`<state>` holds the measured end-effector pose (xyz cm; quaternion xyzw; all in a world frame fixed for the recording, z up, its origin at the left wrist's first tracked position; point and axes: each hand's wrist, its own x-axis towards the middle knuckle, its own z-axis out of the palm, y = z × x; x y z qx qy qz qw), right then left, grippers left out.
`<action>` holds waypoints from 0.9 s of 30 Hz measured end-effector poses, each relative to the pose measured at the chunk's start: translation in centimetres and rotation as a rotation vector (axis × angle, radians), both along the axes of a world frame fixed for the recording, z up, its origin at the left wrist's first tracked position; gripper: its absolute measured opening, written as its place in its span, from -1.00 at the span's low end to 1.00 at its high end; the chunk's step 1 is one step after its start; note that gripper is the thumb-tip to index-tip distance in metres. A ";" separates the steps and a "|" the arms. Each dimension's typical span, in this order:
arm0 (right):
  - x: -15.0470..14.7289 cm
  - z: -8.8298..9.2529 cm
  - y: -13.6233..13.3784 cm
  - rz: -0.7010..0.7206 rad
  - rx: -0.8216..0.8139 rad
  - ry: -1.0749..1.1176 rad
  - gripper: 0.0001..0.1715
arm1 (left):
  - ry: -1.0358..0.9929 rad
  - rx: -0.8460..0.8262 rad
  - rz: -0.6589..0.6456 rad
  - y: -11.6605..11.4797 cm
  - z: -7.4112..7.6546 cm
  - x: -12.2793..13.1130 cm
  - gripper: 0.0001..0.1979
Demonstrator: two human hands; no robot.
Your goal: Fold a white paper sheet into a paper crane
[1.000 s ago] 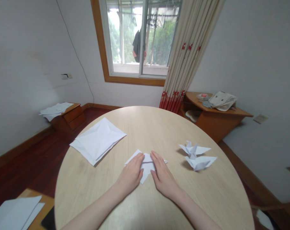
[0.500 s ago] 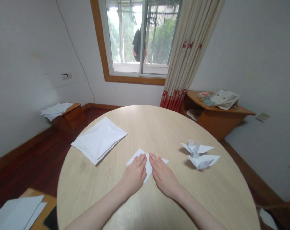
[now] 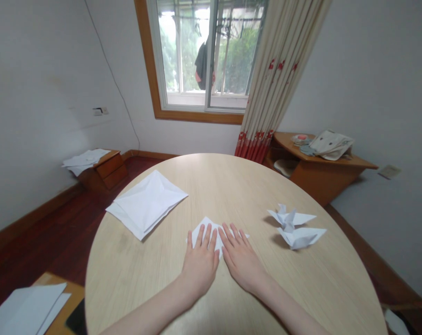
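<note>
A folded piece of white paper [image 3: 206, 224] lies flat near the middle of the round table [image 3: 218, 181]. My left hand [image 3: 201, 260] rests palm down on its left half, fingers spread. On the right half my right hand [image 3: 241, 258] lies flat too, its fingers a little apart. Between the two thumbs a narrow strip of the paper shows; much of the sheet is hidden under both hands. To the right stand two folded paper cranes [image 3: 301, 236], close together with their wings out. Neither hand touches them.
A stack of creased white paper sheets [image 3: 150, 202] lies at the table's left. More paper [image 3: 26, 307] is on a wooden surface at lower left. Beyond the table are a small drawer cabinet [image 3: 108, 170], a corner desk [image 3: 322, 177] with a cloth bag, and a curtain [image 3: 273, 88].
The fingers of both hands have spread from being held together. My left hand has turned, its fingers now pointing more straight ahead over the paper. The view has shifted slightly.
</note>
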<state>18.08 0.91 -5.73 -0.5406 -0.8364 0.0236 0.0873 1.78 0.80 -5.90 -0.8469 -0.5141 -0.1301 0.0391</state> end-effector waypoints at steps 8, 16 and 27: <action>-0.5 0.3 -0.3 -0.119 -0.003 -0.082 -0.37 | -0.002 -0.022 0.045 0.0 -0.3 0.0 -0.48; 0.6 -0.2 -0.3 -0.055 -0.048 -0.006 -0.36 | -0.034 -0.099 -0.167 1.1 0.9 -1.8 -0.55; 1.5 0.1 -0.7 0.064 -0.093 0.137 -0.38 | -0.018 -0.062 -0.235 1.5 1.6 -2.5 -0.60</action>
